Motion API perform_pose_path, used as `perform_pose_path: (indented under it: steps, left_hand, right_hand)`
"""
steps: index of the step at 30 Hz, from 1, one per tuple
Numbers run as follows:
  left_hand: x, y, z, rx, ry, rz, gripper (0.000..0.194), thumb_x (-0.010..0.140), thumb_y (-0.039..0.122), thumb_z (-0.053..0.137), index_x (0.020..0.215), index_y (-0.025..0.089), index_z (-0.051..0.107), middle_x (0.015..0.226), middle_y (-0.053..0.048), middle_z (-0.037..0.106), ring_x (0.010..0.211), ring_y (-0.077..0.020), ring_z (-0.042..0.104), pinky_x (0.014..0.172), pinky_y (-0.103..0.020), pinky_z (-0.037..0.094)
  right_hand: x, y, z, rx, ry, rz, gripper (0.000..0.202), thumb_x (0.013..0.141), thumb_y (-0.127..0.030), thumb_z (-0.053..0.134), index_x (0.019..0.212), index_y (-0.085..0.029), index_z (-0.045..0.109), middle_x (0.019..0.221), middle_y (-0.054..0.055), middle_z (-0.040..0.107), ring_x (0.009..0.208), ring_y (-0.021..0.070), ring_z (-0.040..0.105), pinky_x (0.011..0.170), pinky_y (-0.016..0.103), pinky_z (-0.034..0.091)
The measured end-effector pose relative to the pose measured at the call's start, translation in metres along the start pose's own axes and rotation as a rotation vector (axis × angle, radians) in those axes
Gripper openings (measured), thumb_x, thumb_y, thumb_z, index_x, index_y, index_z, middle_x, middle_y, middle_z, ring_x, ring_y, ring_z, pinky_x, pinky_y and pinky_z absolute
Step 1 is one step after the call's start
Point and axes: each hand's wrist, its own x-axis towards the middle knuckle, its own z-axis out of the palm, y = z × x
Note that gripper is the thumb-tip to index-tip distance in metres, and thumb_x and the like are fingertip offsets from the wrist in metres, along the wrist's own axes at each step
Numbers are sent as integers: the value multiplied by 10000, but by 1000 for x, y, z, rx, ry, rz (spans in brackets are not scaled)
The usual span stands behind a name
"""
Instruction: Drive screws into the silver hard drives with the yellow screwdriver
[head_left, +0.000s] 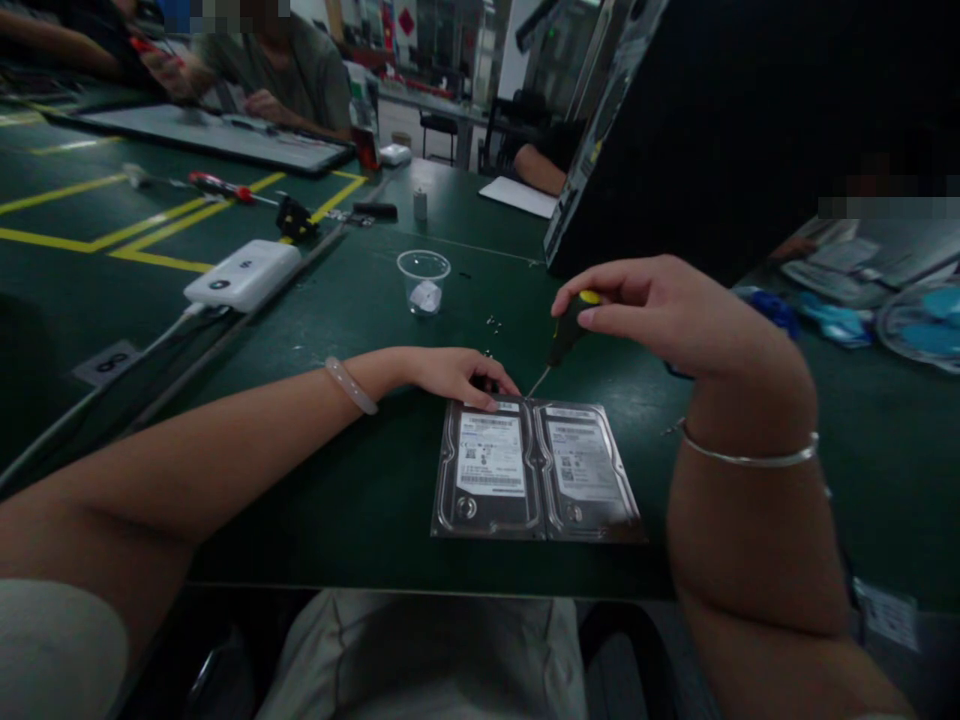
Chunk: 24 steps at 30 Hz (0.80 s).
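Observation:
Two hard drives lie side by side with their labels up: the left hard drive and the right hard drive. At the far edge of the left one, my left hand is closed, its thumb on top and fingers curled over the edge. My right hand grips a screwdriver by its dark handle with a yellow end. The screwdriver leans, its tip meeting the far edge near the seam between the drives. Several tiny screws lie beyond my left hand.
A clear plastic cup with something white inside stands past the drives. A white power bank with a cable sits left. A red screwdriver lies farther back. A large black panel rises at right. People sit across the green table.

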Motion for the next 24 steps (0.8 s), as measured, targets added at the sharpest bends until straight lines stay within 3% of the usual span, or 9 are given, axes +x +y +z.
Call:
perform_pose_path:
  steps: [3,8,13,18,24]
  left_hand:
    - [0,-1,-1,9,1,-9,544,891,475,635,1348,182,602,1189,-74,646,1001,-178,602,884,-279,470]
    - [-1,-1,-1,24,-5,-19,534,896,488,625,1345,199,604,1194,-69,641,1016,-185,603,890,-284,468]
    - [-1,0,-1,18,0,-19,513,890,478,632,1330,214,610,1172,-60,652,996,-177,607,878,-275,465]
    - [0,-1,-1,11,3,-12,508,891,472,633,1331,220,613,1177,-64,656,992,-185,607,874,-291,466]
    - [0,-1,-1,21,12,-6,484,887,470,639,1316,244,623,1185,-55,659,996,-174,608,881,-279,463]
  right_hand:
    - [-6,-1,-9,16,-58,44,270,803,-283,624,1010,-201,777,666,8,578,575,123,418,546,302,300]
    - [-10,3,-16,-41,-77,121,356,805,-447,678,1028,-178,746,643,18,604,548,133,452,532,312,315]
    - [-5,5,-9,-183,19,60,280,795,-465,705,790,-210,590,661,-9,573,589,127,485,565,313,330]
    - [-1,-2,2,-380,168,31,439,850,-452,649,557,-215,424,529,-39,383,533,99,331,579,333,252]
    - [5,2,7,-459,310,24,561,866,-535,614,429,-236,427,448,1,321,555,154,392,629,367,309]
